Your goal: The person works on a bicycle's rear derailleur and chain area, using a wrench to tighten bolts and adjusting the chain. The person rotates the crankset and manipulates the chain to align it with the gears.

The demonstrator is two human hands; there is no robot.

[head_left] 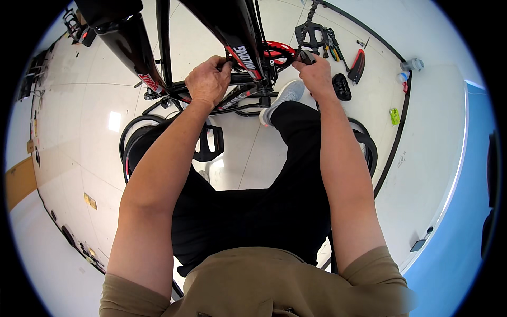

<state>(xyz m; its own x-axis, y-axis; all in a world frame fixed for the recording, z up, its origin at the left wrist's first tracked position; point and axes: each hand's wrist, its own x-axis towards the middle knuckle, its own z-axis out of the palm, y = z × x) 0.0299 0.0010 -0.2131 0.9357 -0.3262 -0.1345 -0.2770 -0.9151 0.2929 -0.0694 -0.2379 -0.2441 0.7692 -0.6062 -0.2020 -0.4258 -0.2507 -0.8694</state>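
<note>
A black bicycle frame (232,26) with red and white markings stands in front of me. My left hand (207,83) is closed beside its lower tube, left of the red chainring (280,50). What its fingertips pinch is hidden by the hand and frame. Just right of the chainring, my right hand (316,76) grips a small dark grey tool (307,57), whose kind I cannot make out. A bicycle chain (305,27) runs up from beside that tool toward the upper edge. One black pedal (209,143) is below my left hand; another pedal (312,36) lies beyond my right.
Right of my hand, green-and-yellow handled tools (332,46), a red-and-black part (357,66) and a black oval piece (341,87) lie on the white tiles. A green packet (395,116) and a clear bottle (412,64) are farther right. Wheels (138,134) flank my legs.
</note>
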